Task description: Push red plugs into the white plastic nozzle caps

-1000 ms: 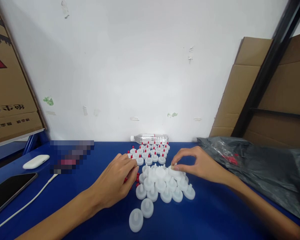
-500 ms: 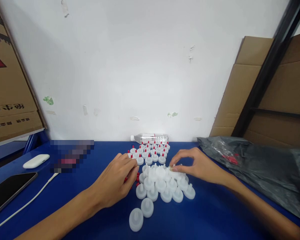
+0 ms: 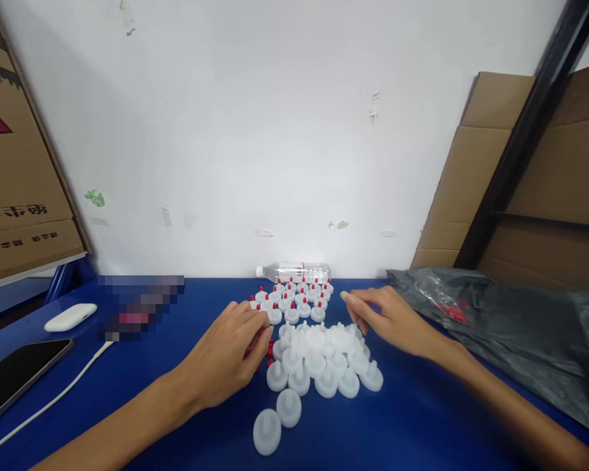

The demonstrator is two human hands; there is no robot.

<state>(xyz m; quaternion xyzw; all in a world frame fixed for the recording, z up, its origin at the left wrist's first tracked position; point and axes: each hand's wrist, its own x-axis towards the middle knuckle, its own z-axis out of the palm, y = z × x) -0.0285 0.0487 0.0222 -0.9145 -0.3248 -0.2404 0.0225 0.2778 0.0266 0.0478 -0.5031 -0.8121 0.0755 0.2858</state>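
My left hand (image 3: 233, 347) rests on the table with its fingers curled closed. It sits beside small red caps (image 3: 270, 350), which it partly covers; anything inside the fingers is hidden. My right hand (image 3: 383, 317) hovers just above the right side of a heap of white plastic nozzle caps (image 3: 315, 363). Its thumb and fingertips are drawn together, and nothing shows between them. Behind the heap, several white nozzle caps with red tips (image 3: 291, 313) stand upright in rough rows. Two loose white nozzle caps (image 3: 267, 432) lie nearer to me.
A clear plastic bottle (image 3: 299, 271) lies against the wall. To the left are a phone (image 3: 24, 376), a white case (image 3: 71, 317) and a white cable (image 3: 59, 396). Grey plastic bags (image 3: 510, 333) cover the right side of the blue table (image 3: 373, 432).
My right hand has let go of a white nozzle cap at the heap and lifted slightly, its fingers drawing together. The left hand is almost unmoved.
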